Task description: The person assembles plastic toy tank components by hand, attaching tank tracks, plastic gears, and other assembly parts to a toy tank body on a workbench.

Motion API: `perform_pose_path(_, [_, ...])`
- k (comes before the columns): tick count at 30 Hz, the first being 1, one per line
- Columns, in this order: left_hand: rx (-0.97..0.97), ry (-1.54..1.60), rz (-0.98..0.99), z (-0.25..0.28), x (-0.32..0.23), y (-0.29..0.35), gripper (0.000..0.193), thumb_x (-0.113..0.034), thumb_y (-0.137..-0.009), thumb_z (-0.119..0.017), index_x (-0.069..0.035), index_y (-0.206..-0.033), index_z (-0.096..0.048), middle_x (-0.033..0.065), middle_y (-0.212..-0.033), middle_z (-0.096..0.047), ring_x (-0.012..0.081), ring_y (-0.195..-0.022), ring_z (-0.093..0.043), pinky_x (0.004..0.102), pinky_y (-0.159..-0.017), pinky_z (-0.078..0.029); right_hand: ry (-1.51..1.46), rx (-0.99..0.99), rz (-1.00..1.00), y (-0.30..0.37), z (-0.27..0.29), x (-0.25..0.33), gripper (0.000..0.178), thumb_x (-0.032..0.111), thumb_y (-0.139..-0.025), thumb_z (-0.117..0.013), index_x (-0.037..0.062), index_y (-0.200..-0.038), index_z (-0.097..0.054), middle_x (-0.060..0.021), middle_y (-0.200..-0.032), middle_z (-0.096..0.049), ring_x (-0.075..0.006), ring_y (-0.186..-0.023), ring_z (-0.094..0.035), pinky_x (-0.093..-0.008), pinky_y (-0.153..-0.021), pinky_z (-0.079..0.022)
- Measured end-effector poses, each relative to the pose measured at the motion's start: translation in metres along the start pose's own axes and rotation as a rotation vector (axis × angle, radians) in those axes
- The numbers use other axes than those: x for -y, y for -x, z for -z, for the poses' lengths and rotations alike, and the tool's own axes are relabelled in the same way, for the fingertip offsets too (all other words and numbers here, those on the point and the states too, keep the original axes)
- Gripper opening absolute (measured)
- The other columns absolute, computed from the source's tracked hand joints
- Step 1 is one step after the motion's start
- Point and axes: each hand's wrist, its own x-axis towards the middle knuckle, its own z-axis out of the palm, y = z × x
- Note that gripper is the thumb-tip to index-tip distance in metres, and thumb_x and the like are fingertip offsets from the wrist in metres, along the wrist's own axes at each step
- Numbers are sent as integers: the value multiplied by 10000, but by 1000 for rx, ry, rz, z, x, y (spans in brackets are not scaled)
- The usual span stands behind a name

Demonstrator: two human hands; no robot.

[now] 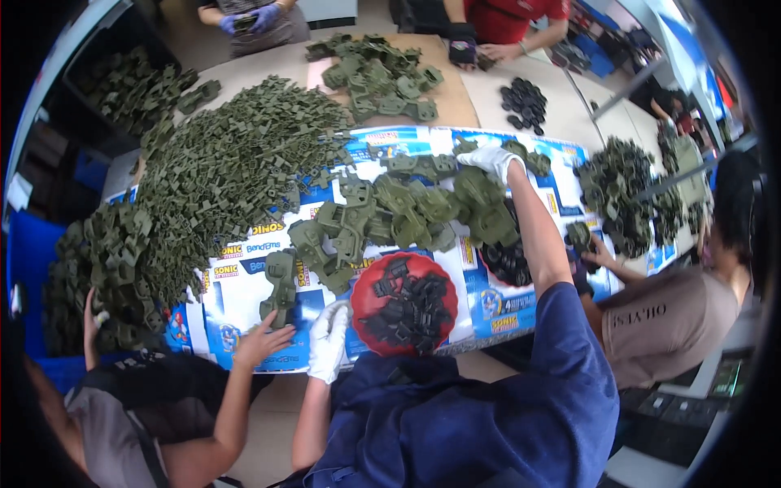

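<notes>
My left hand (329, 340), in a white glove, is at the near table edge, just left of a red bowl (355, 313). Its fingers are curled together, and whatever they may hold is hidden. Black plastic parts (412, 309) fill the bowl. My right hand (490, 161), also gloved in white, stretches across to the far side of the row of green toy vehicle bodies (415, 207). Its fingertips meet a small green piece (466, 145); whether they grip it does not show. More green bodies (484, 207) lie below that hand.
A large heap of small green parts (244, 146) spreads to the left. Black wheels (508, 264) sit beside my right forearm, with more (523, 104) farther back. Co-workers' hands are close by: one on the left (264, 342), one on the right (600, 254), others across the table.
</notes>
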Motion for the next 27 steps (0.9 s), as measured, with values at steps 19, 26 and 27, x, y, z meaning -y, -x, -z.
perform_pose_path(19, [-379,-222,228,0,1,77,257,-253,-917,-661,-57,-1078,-697,149,-998,-709,235,-931,-689,329,-843,-528,451,-583,35,-158,-51,17,658,209,-706,-704,137,-1337,-535,-206,-1363,-488,-371,-1210,-532,-415,-1014,-450])
perform_pose_path(26, [-227,-770,-313,-10,-83,10,511,-347,-862,-694,-79,-1276,-557,176,-1219,-613,360,-1131,-585,434,-956,-472,324,-31,496,-5,27,132,667,204,-645,-725,36,-1274,-582,-193,-1268,-589,-349,-1168,-564,-369,-1027,-444])
perform_pose_path(27, [-227,-882,-536,-13,-95,-2,580,-368,-845,-700,-58,-1305,-530,199,-1261,-579,380,-1169,-553,452,-996,-442,325,70,574,29,20,147,677,201,-626,-731,33,-1266,-584,-197,-1253,-594,-350,-1150,-575,-372,-1015,-453])
